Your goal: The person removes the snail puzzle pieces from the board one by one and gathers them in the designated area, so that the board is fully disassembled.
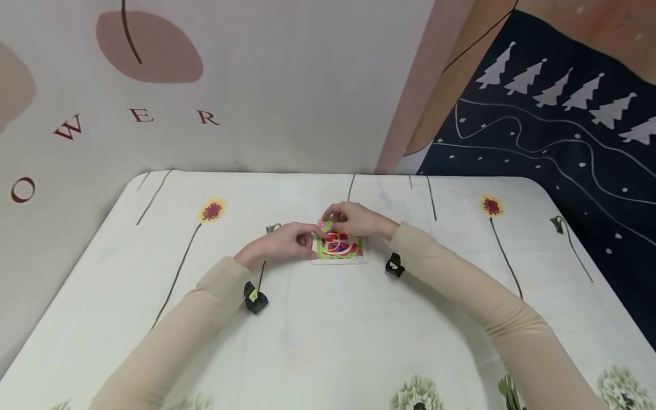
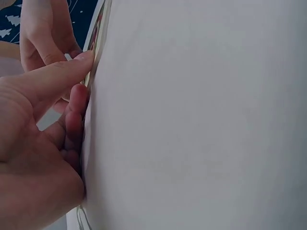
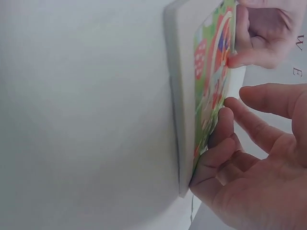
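A small square picture puzzle board (image 1: 353,254) lies flat on the table, with a pale rim, a green border and a red and blue figure. My left hand (image 1: 287,240) comes from the left, its index finger stretched over the board and touching the picture. The other left fingers are bent at the board's left edge. From the upper right my right hand (image 1: 359,220) reaches over the board's top. In the right wrist view its lower fingers rest on the puzzle's face (image 3: 200,60), while thumb and index finger stand apart. The picture is partly hidden by both hands.
A white cloth with printed flowers covers the table (image 1: 328,341). Black wrist cameras (image 1: 255,298) sit under both forearms. Behind the table's far edge stand a pale printed backdrop (image 1: 287,102) and a dark one with white trees (image 1: 543,125).
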`<state>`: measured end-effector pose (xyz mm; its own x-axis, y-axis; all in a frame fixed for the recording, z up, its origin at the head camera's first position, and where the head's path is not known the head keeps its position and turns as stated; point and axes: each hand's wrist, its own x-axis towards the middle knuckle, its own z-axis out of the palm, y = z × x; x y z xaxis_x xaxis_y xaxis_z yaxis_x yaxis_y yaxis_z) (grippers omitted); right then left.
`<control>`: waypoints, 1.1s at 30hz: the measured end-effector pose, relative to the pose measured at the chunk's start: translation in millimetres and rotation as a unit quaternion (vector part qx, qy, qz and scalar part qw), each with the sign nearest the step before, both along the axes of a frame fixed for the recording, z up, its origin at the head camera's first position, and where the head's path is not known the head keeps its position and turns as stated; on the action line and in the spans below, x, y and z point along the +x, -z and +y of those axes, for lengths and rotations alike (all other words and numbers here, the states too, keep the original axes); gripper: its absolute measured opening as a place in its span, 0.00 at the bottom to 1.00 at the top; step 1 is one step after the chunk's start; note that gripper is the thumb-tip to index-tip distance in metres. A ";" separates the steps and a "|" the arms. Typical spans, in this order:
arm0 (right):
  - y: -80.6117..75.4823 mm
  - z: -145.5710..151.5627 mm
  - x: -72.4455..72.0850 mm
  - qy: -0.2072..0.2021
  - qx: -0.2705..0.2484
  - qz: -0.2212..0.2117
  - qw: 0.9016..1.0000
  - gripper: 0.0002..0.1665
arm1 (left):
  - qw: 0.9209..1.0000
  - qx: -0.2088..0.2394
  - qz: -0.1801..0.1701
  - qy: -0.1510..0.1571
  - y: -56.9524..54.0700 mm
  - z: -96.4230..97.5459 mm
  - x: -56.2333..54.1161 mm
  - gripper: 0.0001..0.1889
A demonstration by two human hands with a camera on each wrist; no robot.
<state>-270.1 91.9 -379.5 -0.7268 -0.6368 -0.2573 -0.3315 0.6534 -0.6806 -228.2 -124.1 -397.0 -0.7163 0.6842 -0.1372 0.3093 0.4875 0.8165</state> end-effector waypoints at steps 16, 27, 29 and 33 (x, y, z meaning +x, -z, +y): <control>-5.5 -8.1 -1.1 0.017 0.008 0.004 1.000 0.15 | 1.000 0.012 -0.016 0.008 5.5 1.4 -4.3 0.22; -2.3 -11.2 -3.9 0.019 0.000 -0.014 1.000 0.14 | 0.999 0.024 -0.022 0.008 5.2 -1.1 -2.8 0.23; -3.2 -11.1 -3.9 0.017 -0.001 -0.018 1.000 0.14 | 0.999 0.025 -0.025 0.006 4.4 -1.4 -2.3 0.23; -3.7 -11.1 -3.9 0.015 -0.006 -0.028 0.999 0.16 | 0.999 0.025 -0.028 0.005 3.3 -2.4 -1.6 0.23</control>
<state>-274.0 80.8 -375.7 -0.7303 -0.6180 -0.2909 -0.2731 0.6545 -0.7050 -229.8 -126.5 -400.3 -0.7008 0.6989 -0.1430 0.2666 0.4425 0.8562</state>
